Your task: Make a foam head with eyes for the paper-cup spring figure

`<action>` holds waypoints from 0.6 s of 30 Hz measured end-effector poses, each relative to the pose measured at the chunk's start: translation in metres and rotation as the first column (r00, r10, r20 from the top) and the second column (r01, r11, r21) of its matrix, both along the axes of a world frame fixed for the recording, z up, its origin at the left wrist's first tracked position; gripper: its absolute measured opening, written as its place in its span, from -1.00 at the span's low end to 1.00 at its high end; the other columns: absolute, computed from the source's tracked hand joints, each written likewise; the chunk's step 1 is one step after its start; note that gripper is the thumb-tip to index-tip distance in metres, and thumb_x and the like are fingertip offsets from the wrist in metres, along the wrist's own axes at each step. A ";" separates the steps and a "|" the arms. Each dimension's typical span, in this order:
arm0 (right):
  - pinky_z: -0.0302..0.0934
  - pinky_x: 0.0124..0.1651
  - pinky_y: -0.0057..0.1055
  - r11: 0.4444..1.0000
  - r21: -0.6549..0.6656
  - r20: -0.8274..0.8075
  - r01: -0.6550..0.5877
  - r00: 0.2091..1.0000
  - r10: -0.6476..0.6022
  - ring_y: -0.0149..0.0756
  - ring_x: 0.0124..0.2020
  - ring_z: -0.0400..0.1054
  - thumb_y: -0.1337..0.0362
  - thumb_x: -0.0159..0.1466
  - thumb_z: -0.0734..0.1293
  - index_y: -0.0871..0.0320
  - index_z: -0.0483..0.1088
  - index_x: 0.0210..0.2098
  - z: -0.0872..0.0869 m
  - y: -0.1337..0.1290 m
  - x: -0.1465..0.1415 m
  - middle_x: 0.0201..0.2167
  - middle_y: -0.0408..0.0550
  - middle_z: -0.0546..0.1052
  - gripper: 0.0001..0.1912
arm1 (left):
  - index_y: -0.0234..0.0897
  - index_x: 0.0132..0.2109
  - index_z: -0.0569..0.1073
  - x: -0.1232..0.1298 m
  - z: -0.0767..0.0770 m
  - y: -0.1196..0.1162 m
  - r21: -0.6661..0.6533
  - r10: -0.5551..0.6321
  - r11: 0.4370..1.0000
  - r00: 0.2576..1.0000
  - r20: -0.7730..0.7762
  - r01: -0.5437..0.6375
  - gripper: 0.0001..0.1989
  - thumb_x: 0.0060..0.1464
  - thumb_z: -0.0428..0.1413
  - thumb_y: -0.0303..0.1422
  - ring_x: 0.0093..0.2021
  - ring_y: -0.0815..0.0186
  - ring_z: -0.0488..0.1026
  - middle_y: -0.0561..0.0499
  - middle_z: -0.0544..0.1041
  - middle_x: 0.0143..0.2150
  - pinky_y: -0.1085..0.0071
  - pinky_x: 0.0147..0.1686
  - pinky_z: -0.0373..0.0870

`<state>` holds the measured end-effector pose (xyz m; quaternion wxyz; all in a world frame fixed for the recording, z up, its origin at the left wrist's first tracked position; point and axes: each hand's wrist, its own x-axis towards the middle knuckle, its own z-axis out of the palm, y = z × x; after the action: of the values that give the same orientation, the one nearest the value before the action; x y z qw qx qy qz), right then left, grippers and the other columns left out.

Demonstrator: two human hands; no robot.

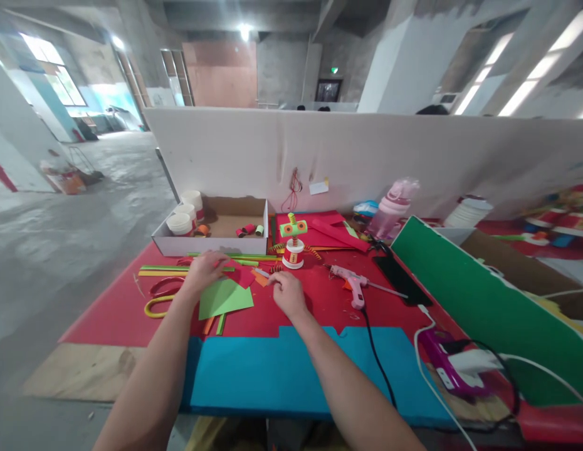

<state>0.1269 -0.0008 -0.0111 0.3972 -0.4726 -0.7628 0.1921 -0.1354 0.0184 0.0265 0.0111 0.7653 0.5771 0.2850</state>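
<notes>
My left hand reaches over thin green and yellow paper strips, fingers stretched out at the edge of a red paper piece. A light green paper sheet lies just below it. My right hand is closed, thumb and forefinger pinched at a small orange paper piece with a pale strip along it. Behind my hands stands a small paper figure with a red-and-white cup body, a green head with round orange eyes and folded-paper arms. Scissors with red and yellow handles lie left of my left forearm.
A pink glue gun with its black cord lies to the right, near a black phone. At the back stand a cardboard box with paper cups and a pink bottle. A green board and purple power strip occupy the right side.
</notes>
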 end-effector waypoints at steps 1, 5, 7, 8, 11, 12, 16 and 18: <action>0.25 -0.23 -0.38 1.000 -0.019 0.001 0.016 1.000 -0.016 -0.25 -0.31 0.40 0.59 -0.01 0.14 0.10 0.46 -0.48 0.001 0.001 0.004 -0.42 -0.09 0.54 -0.65 | -0.15 -0.19 0.58 0.005 0.001 -0.002 -0.051 -0.112 0.992 0.994 -0.004 0.111 -0.75 0.08 0.02 -0.30 -0.16 0.23 0.49 -0.03 0.61 -0.20 0.37 -0.15 0.38; 0.23 -0.30 -0.43 0.979 -0.067 0.045 -0.191 0.980 0.194 -0.29 -0.40 0.40 0.58 -0.03 0.15 0.10 0.45 -0.58 0.005 -0.003 0.010 -0.52 -0.13 0.53 -0.67 | -0.04 -0.09 0.54 0.017 0.003 -0.010 -0.226 -0.344 0.925 0.926 -0.153 0.306 -0.65 -0.05 0.08 -0.45 -0.02 0.20 0.46 0.03 0.57 -0.03 0.32 -0.04 0.33; 0.24 -0.25 -0.43 0.925 -0.082 0.068 -0.372 0.924 0.377 -0.31 -0.38 0.41 0.58 -0.03 0.15 0.10 0.49 -0.54 0.005 -0.011 0.005 -0.51 -0.14 0.55 -0.65 | -0.02 -0.08 0.52 0.021 0.002 -0.012 -0.225 -0.282 0.948 0.919 -0.277 0.224 -0.59 -0.09 0.08 -0.50 0.04 0.14 0.42 0.02 0.55 0.00 0.22 0.01 0.27; 0.25 -0.22 -0.42 0.890 -0.087 0.078 -0.448 0.887 0.455 -0.31 -0.37 0.42 0.57 -0.02 0.16 0.10 0.52 -0.49 0.005 -0.015 0.001 -0.49 -0.15 0.56 -0.64 | -0.03 -0.08 0.52 0.023 0.001 -0.012 -0.208 -0.244 0.961 0.913 -0.328 0.182 -0.59 -0.09 0.08 -0.51 0.06 0.11 0.40 -0.01 0.55 -0.01 0.17 0.02 0.24; 0.25 -0.06 -0.34 0.807 -0.060 0.117 -0.587 0.799 0.590 -0.28 -0.26 0.43 0.54 0.00 0.20 0.07 0.56 -0.30 0.004 -0.025 -0.014 -0.34 -0.14 0.61 -0.59 | -0.12 -0.15 0.54 0.028 -0.002 -0.009 -0.149 -0.171 0.982 0.890 -0.424 0.118 -0.69 -0.06 0.08 -0.50 0.01 0.10 0.41 -0.09 0.58 -0.13 0.14 0.01 0.20; 0.23 0.00 -0.31 0.794 -0.043 0.135 -0.606 0.784 0.606 -0.27 -0.21 0.43 0.52 0.00 0.21 0.06 0.56 -0.25 0.004 -0.028 -0.019 -0.27 -0.13 0.61 -0.57 | -0.15 -0.20 0.55 0.030 -0.003 -0.007 -0.130 -0.156 0.985 0.886 -0.437 0.109 -0.74 -0.04 0.08 -0.50 -0.03 0.10 0.42 -0.10 0.59 -0.19 0.14 0.01 0.20; 0.13 0.17 -0.20 0.803 0.004 0.218 -0.596 0.784 0.581 -0.20 0.06 0.33 0.45 0.05 0.27 0.05 0.49 -0.04 0.004 -0.035 -0.033 0.02 -0.08 0.52 -0.51 | -0.22 -0.31 0.55 0.036 0.000 -0.002 0.020 -0.073 0.996 0.932 -0.354 0.086 -0.84 0.10 0.06 -0.39 -0.02 0.11 0.40 -0.12 0.60 -0.24 0.08 0.10 0.09; 0.10 0.20 -0.15 0.825 0.014 0.241 -0.565 0.803 0.545 -0.17 0.12 0.28 0.40 0.10 0.29 0.06 0.45 0.02 0.007 -0.042 -0.032 0.09 -0.05 0.47 -0.52 | -0.21 -0.27 0.55 0.039 0.009 -0.007 0.126 -0.044 0.989 0.968 -0.247 0.078 -0.81 0.16 0.03 -0.34 0.02 0.13 0.37 -0.10 0.60 -0.15 0.09 0.13 0.05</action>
<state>0.0946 -0.0428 -0.0046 0.2540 -0.2299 -0.9152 0.2122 -0.0963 0.0117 0.0359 -0.1029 0.8108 0.5296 0.2270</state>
